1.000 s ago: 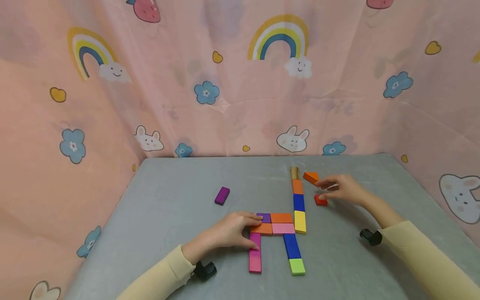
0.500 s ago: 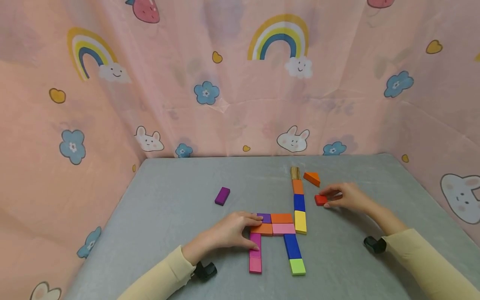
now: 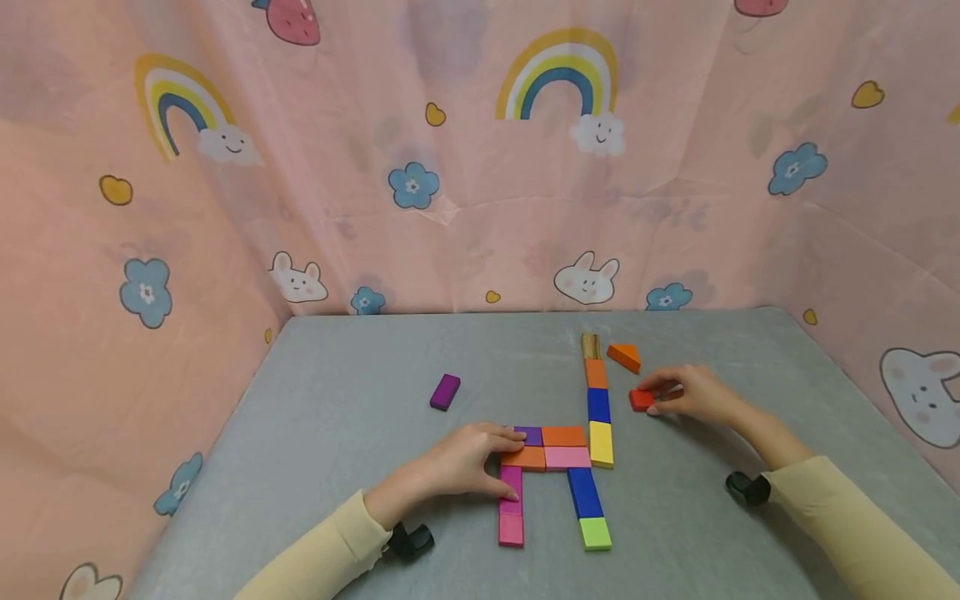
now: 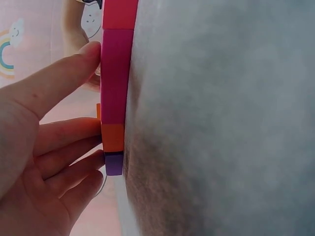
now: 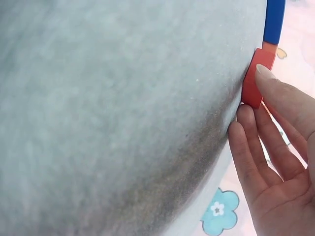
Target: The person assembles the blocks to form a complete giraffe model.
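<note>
My right hand (image 3: 693, 393) pinches a small red block (image 3: 641, 400) between thumb and fingers; the right wrist view shows the thumb on the red block's (image 5: 256, 78) face. My left hand (image 3: 461, 458) rests on flat blocks, fingers relaxed, fingertips on the purple block (image 3: 528, 436) and the orange block (image 3: 525, 457) below it. Its thumb touches the magenta block (image 3: 510, 479), as the left wrist view also shows. The laid-out figure continues with another orange block (image 3: 564, 436), a pink block (image 3: 567, 457), and a column of yellow (image 3: 601, 442), blue (image 3: 598, 405) and orange (image 3: 596, 373) blocks.
A wood-coloured block (image 3: 591, 346) tops the column. Beside it lies an orange triangular block (image 3: 624, 357). A loose purple block (image 3: 445, 392) lies farther left on the grey table (image 3: 345, 375). Blue (image 3: 585, 492) and green (image 3: 595, 533) blocks form a lower leg. Pink patterned cloth (image 3: 480, 233) surrounds the table.
My right hand has come down from between the orange triangular block and the red block, and its thumb and fingers have closed on the red block. The left hand stays put.
</note>
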`<state>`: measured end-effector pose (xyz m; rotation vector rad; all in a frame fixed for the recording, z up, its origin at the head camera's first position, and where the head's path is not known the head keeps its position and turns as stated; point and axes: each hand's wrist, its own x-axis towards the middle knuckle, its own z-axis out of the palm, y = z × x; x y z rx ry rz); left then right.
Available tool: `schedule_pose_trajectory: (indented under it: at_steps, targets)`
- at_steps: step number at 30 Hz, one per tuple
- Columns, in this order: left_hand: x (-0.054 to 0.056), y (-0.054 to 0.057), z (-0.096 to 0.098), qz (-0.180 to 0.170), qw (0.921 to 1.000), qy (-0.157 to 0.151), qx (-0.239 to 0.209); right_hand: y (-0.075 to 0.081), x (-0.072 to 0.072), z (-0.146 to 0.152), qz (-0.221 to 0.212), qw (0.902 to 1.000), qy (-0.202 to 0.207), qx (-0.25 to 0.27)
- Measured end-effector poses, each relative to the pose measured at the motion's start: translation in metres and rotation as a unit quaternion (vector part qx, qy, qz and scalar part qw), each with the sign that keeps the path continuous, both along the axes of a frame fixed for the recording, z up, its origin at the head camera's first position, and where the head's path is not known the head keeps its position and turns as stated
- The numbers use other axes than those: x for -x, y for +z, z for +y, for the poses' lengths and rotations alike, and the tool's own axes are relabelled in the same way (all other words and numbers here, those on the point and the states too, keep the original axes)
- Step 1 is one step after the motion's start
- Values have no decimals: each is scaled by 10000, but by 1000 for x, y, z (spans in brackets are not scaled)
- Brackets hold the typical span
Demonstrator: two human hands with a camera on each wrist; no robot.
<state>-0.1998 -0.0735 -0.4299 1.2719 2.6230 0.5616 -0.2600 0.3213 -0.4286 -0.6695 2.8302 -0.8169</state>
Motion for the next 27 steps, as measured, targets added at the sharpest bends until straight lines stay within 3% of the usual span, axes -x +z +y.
schedule_pose_trajectory:
  at_steps: [7, 11, 17, 27]
  targets:
    - [0, 0, 1, 5, 10000, 5, -3, 5, 2, 0, -132, 9999, -39, 8]
    - [0, 0, 1, -1, 10000, 16, 14, 12, 10, -3, 62, 9999, -65, 59]
    - [1, -1, 0, -52, 10000, 44, 15, 27, 33, -14, 445, 9989, -155, 76]
    - [2, -3, 0, -13, 10000, 34, 63, 36, 74, -32, 352, 9986, -373, -105]
